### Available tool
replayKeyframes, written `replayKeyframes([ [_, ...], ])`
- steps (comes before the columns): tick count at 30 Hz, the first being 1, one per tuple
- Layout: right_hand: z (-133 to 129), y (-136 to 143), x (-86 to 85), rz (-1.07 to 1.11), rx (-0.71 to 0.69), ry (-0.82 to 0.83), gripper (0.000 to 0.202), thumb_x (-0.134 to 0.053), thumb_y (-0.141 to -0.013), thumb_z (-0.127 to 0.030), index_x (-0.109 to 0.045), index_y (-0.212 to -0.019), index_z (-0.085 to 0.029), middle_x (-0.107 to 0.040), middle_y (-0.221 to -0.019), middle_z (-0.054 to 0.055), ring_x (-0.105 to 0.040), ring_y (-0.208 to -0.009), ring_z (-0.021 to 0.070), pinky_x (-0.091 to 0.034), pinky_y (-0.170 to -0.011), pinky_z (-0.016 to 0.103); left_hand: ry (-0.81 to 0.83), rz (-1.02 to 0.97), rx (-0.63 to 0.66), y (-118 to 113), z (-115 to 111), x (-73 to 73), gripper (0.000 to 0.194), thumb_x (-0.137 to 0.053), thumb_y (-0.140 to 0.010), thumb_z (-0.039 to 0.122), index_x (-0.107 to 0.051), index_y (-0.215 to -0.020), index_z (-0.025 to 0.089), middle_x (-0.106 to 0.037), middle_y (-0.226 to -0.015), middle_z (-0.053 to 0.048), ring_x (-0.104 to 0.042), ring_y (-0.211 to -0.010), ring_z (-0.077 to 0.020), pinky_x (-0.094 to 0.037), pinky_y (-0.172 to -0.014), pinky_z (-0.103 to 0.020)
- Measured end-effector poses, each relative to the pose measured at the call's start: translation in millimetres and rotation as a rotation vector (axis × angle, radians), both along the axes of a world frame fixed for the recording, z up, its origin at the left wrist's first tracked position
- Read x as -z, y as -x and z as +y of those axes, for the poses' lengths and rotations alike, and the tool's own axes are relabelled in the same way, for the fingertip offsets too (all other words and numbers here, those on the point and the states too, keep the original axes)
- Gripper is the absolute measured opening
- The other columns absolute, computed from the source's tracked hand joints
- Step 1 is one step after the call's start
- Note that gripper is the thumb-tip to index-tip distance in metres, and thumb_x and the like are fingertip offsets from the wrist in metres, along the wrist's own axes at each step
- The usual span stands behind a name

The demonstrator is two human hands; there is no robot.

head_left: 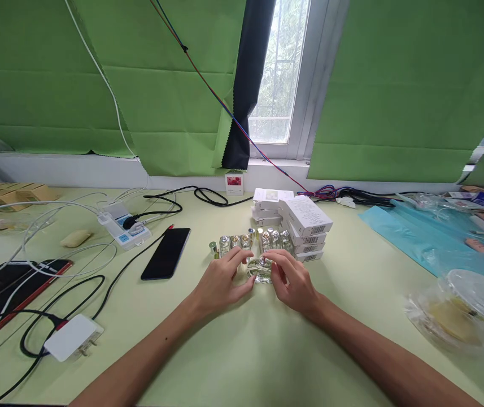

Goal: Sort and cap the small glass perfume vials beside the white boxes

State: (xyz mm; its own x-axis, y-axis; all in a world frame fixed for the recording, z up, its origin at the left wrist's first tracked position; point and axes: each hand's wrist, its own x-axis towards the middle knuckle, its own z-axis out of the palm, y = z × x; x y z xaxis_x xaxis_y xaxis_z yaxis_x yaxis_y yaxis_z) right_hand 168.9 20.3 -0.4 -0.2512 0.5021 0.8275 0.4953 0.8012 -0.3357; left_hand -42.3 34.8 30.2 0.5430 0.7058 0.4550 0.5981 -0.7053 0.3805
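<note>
A clear glass bottle point(260, 272) stands on the pale green table between my hands. My left hand point(226, 279) is at its left side, thumb and fingers apart, with the thumb tip close to the glass. My right hand point(291, 278) is on the bottle's right, its index finger at the silvery neck and its other fingers bent beside the glass. Just behind are more small glass bottles, one row point(235, 243) on the left and another point(274, 239) on the right. A small green-tinted vial point(213, 249) stands left of them. White boxes point(307, 216) are stacked behind the right row.
A black phone point(166, 254), a power strip point(123, 225) and a white charger point(73, 337) with tangled cables lie on the left. Blue plastic sheeting point(411, 237) and a clear plastic container point(470, 305) are on the right. A small white box point(234, 184) stands by the window.
</note>
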Motion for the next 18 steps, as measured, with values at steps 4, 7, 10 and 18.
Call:
replayKeyframes([
  [4,1,-1,0.7,0.006,0.0,-0.001,0.037,-0.043,-0.094,-0.003,-0.053,-0.124,-0.021,-0.068,-0.108,0.01,-0.061,-0.065,0.0106,-0.046,-0.051,0.023,-0.051,-0.029,0.019,1,1,-2.4,0.028,-0.065,-0.089,0.029,-0.057,-0.114,0.022,-0.062,-0.095,0.001,-0.047,-0.053,-0.0067,-0.044,-0.056,-0.023],
  [7,2,-4,0.2,0.026,-0.009,-0.008,0.037,-0.045,-0.094,-0.003,-0.053,-0.125,-0.022,-0.068,-0.111,0.01,-0.06,-0.064,0.01,-0.047,-0.053,0.023,-0.128,-0.103,-0.006,6,4,-7.2,0.017,-0.062,-0.093,0.03,-0.059,-0.107,0.02,-0.06,-0.087,0.002,-0.042,-0.049,-0.005,-0.041,-0.052,-0.022],
  [10,3,-9,-2.7,0.045,0.001,-0.029,0.035,-0.047,-0.094,-0.004,-0.054,-0.123,-0.022,-0.068,-0.11,0.01,-0.058,-0.062,0.0094,-0.047,-0.052,0.022,-0.183,-0.208,-0.092,14,9,-13.3,0.01,-0.057,-0.097,0.028,-0.062,-0.099,0.019,-0.059,-0.079,0.003,-0.041,-0.048,-0.005,-0.038,-0.05,-0.021],
  [18,-2,-31,-9.5,0.017,0.131,-0.005,0.022,-0.047,-0.098,-0.009,-0.057,-0.114,-0.021,-0.069,-0.099,0.006,-0.042,-0.047,0.006,-0.04,-0.048,0.022,-0.179,-0.118,-0.183,34,23,-12.7,0.025,-0.056,-0.096,0.034,-0.065,-0.079,0.018,-0.052,-0.053,0.006,-0.041,-0.046,-0.0073,-0.035,-0.049,-0.021],
])
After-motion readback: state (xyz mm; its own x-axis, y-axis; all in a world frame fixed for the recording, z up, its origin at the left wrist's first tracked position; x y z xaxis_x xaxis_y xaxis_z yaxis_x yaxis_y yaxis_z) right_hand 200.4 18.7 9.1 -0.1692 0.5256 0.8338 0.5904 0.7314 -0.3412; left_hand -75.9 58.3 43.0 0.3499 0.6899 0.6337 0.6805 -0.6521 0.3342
